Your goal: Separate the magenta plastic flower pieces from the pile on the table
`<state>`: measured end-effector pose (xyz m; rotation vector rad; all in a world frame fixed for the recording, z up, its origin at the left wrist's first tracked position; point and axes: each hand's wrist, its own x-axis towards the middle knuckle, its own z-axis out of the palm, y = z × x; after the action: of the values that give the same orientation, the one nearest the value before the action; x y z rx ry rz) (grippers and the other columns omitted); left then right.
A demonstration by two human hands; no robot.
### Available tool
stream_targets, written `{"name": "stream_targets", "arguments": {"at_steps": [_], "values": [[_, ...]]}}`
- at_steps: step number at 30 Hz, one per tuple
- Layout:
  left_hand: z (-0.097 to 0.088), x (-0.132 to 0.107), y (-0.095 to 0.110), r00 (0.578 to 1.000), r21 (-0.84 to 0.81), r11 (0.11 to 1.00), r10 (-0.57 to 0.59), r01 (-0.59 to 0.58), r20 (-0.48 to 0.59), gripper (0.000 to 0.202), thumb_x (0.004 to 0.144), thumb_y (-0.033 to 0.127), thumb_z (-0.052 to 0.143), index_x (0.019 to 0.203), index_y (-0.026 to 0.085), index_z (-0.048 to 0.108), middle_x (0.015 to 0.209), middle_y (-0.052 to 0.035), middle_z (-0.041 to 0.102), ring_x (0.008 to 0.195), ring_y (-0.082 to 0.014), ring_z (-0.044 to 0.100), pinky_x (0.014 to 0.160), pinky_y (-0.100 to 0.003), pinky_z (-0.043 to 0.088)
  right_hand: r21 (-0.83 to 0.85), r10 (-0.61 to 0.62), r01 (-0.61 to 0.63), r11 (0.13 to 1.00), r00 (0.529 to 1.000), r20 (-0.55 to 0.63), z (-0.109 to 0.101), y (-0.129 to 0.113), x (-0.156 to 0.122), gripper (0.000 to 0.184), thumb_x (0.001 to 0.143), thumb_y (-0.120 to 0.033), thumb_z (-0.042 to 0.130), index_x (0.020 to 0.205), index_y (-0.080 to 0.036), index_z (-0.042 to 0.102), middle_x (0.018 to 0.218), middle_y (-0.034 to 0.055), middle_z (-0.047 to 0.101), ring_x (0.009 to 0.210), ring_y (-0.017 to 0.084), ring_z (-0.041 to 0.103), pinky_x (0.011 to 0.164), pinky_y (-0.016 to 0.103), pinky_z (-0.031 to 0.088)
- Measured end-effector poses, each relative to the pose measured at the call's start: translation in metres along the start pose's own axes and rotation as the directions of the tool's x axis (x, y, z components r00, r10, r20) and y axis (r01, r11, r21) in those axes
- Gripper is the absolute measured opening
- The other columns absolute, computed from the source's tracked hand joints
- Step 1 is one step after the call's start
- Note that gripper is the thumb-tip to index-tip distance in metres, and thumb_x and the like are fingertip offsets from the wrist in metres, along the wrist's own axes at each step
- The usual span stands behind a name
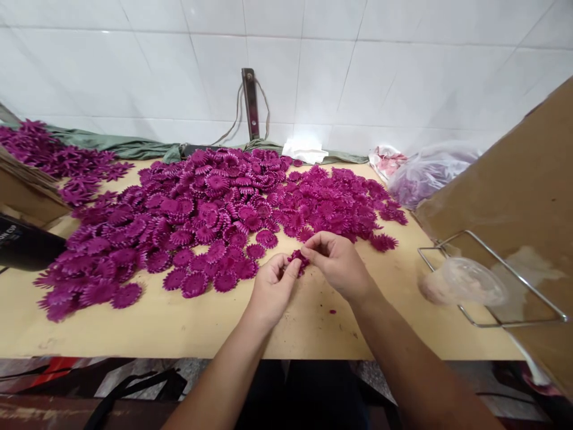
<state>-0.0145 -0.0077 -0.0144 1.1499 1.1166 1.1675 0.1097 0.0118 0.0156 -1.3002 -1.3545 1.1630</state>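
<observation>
Between my two hands is a small magenta flower-shaped piece (pixel 297 260), partly covered by the fingers. My left hand (pixel 274 285) pinches its left side between thumb and forefinger. On the upper right edge of the same piece, the thumb and forefinger of my right hand (pixel 336 263) are pressed together. Just beyond the hands lies a heap of flat magenta flower pieces (pixel 331 200) with toothed edges. A larger heap of layered round flower pieces (pixel 215 209) spreads to the left. One tiny magenta scrap (pixel 332 311) rests on the tabletop below my right hand.
Spiky magenta pieces (pixel 49 149) are piled at far left, near a black cup (pixel 27 243). On the right are a wire stand (pixel 514 272), a clear plastic container (pixel 474 280) and a cardboard panel (pixel 514 179). A plastic bag (pixel 430 170) sits by the tiled wall (pixel 403 77).
</observation>
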Motion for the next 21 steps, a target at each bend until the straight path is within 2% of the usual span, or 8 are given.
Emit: {"name": "stream_targets", "arguments": {"at_steps": [9,16,18,21], "values": [[0.001,0.008,0.001,0.986,-0.071,0.994,0.072,-0.084,-0.15,0.022,0.074,0.034,0.055,0.061,0.017,0.053,0.058,0.0031,0.05,0.056,-0.0097,0.04,0.055,-0.022,0.034,-0.096,-0.008,0.002,0.995,0.997,-0.07,0.016,-0.008,0.014,0.01,0.071,-0.014,0.056,0.062,-0.017,0.054,0.053,-0.003,0.054,0.049,0.011,0.05,0.049,0.025,0.041],[0.001,0.008,0.002,0.985,-0.051,0.996,0.068,-0.077,-0.157,0.025,0.072,0.035,0.059,0.056,0.017,0.052,0.054,0.0038,0.049,0.053,-0.0091,0.04,0.054,-0.022,0.034,-0.186,-0.067,0.043,0.982,0.99,-0.125,0.017,-0.004,0.012,0.012,0.071,-0.012,0.055,0.062,-0.018,0.052,0.053,-0.0038,0.051,0.051,0.011,0.051,0.053,0.026,0.042],[0.0,0.006,0.003,0.991,-0.1,0.995,0.017,-0.031,-0.134,0.023,0.071,0.036,0.06,0.059,0.016,0.056,0.056,0.003,0.053,0.054,-0.0094,0.044,0.054,-0.022,0.035,-0.152,-0.107,0.099,0.983,0.993,-0.049,0.015,-0.002,0.007,0.01,0.074,-0.013,0.053,0.066,-0.019,0.051,0.056,-0.003,0.053,0.053,0.012,0.052,0.054,0.027,0.044],[-0.003,0.001,0.001,0.99,-0.189,0.977,-0.115,0.097,-0.083,0.022,0.069,0.038,0.062,0.07,0.016,0.064,0.062,0.0002,0.061,0.061,-0.0119,0.053,0.056,-0.022,0.037,-0.054,-0.117,0.125,0.991,0.984,0.138,0.01,0.001,-0.002,0.004,0.076,-0.014,0.051,0.077,-0.018,0.051,0.064,-0.0015,0.055,0.059,0.013,0.056,0.057,0.027,0.047]]}}
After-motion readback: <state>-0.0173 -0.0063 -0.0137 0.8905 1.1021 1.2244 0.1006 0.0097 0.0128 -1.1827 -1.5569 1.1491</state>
